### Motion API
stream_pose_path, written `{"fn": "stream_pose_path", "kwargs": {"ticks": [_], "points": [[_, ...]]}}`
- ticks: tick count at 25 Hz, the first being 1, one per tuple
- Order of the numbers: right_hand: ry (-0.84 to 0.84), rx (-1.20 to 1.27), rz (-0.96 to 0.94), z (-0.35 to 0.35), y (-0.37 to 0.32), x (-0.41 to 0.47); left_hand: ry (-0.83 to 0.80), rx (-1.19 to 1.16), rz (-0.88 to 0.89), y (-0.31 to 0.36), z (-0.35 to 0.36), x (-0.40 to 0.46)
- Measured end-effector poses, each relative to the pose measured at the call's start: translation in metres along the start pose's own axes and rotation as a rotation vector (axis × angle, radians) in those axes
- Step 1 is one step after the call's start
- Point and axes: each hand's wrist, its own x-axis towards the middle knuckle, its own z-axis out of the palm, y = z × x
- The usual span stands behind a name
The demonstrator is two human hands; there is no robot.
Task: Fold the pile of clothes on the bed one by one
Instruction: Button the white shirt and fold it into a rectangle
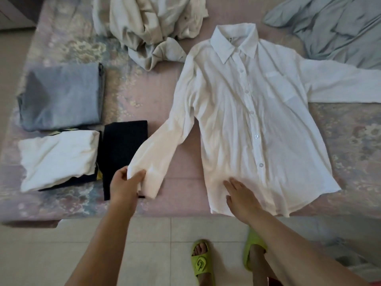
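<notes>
On the bed (pixel 169 104): white shirt (pixel 253 124) spread flat, face up, buttoned, near the front edge.
Left hand (pixel 125 182): pinches the cuff of the shirt's sleeve (pixel 162 145).
Right hand (pixel 241 195): fingers straight, pressing the hem.
Done: grey (pixel 61 96), white (pixel 59 159) and black (pixel 123 149) folded pieces, at left.
Left: this shirt; crumpled beige garment (pixel 148 23); possibly the blue-grey cloth (pixel 338 27).
Fabric: thin, wrinkled, semi-sheer.

Soft, even daylight fills the scene, bright without harsh glare. Shadows are faint, showing only in the folds of the white shirt (pixel 253 120). Wide-angle distortion bends the bed (pixel 177 203) edge, and the corners look slightly soft.
</notes>
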Motion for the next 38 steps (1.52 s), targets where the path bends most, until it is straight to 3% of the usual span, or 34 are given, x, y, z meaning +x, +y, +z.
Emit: {"fn": "stream_pose_path", "kwargs": {"ticks": [5,9,11,16,18,19,22,26,28,32,34,38], "points": [[-0.014,0.282,0.032,-0.050,-0.055,0.017,-0.148,-0.188,0.028,0.086,-0.053,0.003],[-0.130,1.031,0.286,-0.088,-0.113,0.040,-0.168,-0.052,0.028,0.102,-0.057,0.000],[-0.243,1.337,0.391,-0.108,-0.147,0.051,-0.190,-0.139,-0.021,0.112,-0.050,0.005],[-0.515,1.898,0.550,-0.123,-0.236,0.066,-0.304,-0.925,-0.566,0.133,-0.063,0.020],[-0.540,2.061,0.545,-0.118,-0.266,0.074,-0.305,-1.052,-0.668,0.136,-0.076,0.023],[-0.513,2.132,0.547,-0.113,-0.283,0.080,-0.284,-0.985,-0.645,0.138,-0.084,0.025],[-0.321,2.156,0.596,-0.101,-0.329,0.095,-0.357,-0.564,-0.531,0.146,-0.108,0.038],[-0.065,2.070,0.583,-0.098,-0.381,0.098,-0.118,0.007,-0.268,0.155,-0.142,0.072],[-0.034,2.086,0.577,-0.102,-0.408,0.101,-0.086,0.080,-0.089,0.174,-0.160,0.092],[-0.136,2.051,0.521,-0.120,-0.441,0.112,-0.106,0.025,0.145,0.211,-0.175,0.109],[-0.145,1.816,0.529,-0.125,-0.454,0.116,-0.077,-0.014,0.115,0.221,-0.178,0.139],[0.020,1.453,0.465,-0.126,-0.446,0.124,-0.040,-0.091,0.027,0.234,-0.181,0.201]]}}
